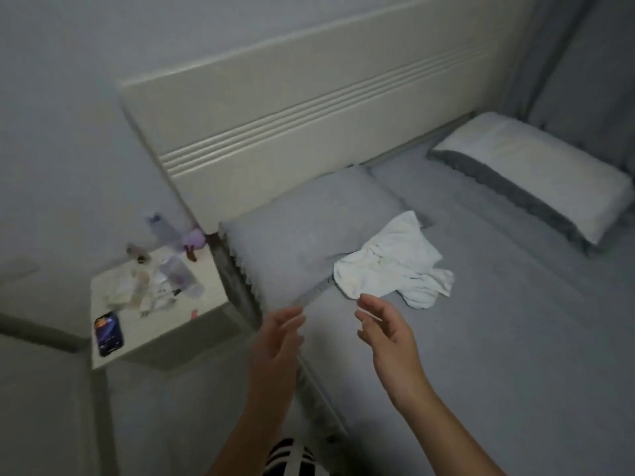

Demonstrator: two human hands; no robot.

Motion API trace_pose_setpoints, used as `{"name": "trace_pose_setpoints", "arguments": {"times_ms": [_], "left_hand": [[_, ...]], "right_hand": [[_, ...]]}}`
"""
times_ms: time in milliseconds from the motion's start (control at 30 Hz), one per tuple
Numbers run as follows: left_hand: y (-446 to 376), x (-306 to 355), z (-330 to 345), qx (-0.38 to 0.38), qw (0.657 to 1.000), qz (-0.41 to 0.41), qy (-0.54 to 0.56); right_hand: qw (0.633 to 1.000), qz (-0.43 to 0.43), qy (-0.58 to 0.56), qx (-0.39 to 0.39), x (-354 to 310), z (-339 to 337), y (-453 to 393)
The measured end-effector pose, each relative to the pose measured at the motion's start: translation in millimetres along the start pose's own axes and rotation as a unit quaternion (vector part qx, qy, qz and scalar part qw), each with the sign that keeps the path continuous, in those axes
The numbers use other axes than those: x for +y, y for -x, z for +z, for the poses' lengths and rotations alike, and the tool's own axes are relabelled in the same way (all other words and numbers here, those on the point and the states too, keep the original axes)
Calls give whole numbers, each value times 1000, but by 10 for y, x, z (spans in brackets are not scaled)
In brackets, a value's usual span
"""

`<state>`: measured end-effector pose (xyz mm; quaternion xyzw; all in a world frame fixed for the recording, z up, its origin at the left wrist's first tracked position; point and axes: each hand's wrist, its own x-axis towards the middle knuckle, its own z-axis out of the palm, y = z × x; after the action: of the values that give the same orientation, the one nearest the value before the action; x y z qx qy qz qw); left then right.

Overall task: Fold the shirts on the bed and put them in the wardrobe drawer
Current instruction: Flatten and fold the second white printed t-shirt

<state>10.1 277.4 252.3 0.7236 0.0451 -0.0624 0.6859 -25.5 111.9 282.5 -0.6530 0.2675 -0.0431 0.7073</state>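
Head view: I look down at the bed (481, 338) from its side, and both hands reach forward over the edge.
Shirt place: one white shirt (391, 262) lies crumpled on the grey sheet, and its near-left part rests on the corner of the grey pillow (295, 231).
Left hand: my left hand (278, 341) is spread, the fingers are straight, it holds nothing and it hovers near the pillow edge.
Right hand: my right hand (385, 331) is also loose and empty; the fingertips are just beside the near edge of the shirt, and I cannot tell if they touch it.
Handling: I judge the shirt is light, soft and limp, so it keeps no shape when I lift it.
Where to hold: I think the shoulders or the hem corners are best, one in each hand, but the folds hide them now.
Other things: a second pillow (536, 173) lies well apart at the far right; a phone (108, 333) is on the bedside table (206, 324).
Wardrobe: it is not in view.
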Motion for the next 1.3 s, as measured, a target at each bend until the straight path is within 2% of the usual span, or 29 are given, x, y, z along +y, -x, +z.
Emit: {"name": "trace_pose_setpoints", "arguments": {"times_ms": [133, 300, 500, 567, 633, 667, 733, 767, 800, 867, 933, 967, 1033, 1167, 1233, 1300], "left_hand": [[-532, -123, 744, -99, 995, -27, -21], [-1158, -546, 1602, -196, 975, -80, -69], [-2061, -1616, 2482, -298, 924, -94, -221], [-2385, -2000, 2836, -335, 897, -66, -282], [-2756, -2394, 3190, -392, 850, 2, -352], [-2953, -2595, 3362, -425, 813, 48, -396], [-3306, -2993, 3637, -457, 703, 140, -526], [-3458, -3161, 3744, -452, 646, 166, -592], [-3573, -3290, 3828, -436, 604, 183, -642], [-3691, -3430, 3966, -404, 567, 221, -683], [-3706, -3446, 4049, -410, 566, 236, -676], [-3675, -3375, 4038, -425, 577, 217, -663], [-3553, -3106, 3891, -457, 622, 132, -622], [-3068, -2209, 3347, -482, 739, -30, -470], [-2766, -1750, 3173, -508, 776, -61, -368], [-2486, -1277, 3095, -488, 797, -62, -349]], "right_hand": [[993, 36, -40, 104, 96, -447, -537], [981, 87, -12, 173, 542, -826, -1302], [954, 183, 85, 220, 1431, -1239, -2538], [941, 220, 136, 219, 1789, -1379, -2993], [930, 254, 167, 205, 2132, -1498, -3439], [925, 272, 171, 202, 2296, -1539, -3652], [917, 299, 176, 198, 2593, -1586, -4030], [912, 308, 186, 199, 2726, -1594, -4189], [904, 318, 196, 208, 2844, -1580, -4306], [885, 334, 212, 245, 3017, -1525, -4448], [885, 332, 210, 249, 3078, -1465, -4431], [894, 326, 194, 239, 3050, -1425, -4350], [911, 298, 154, 241, 2841, -1367, -4090], [918, 214, 107, 318, 2120, -1329, -3292], [917, 202, 93, 332, 1690, -1319, -2874], [914, 183, 74, 354, 1200, -1380, -2506]]}}
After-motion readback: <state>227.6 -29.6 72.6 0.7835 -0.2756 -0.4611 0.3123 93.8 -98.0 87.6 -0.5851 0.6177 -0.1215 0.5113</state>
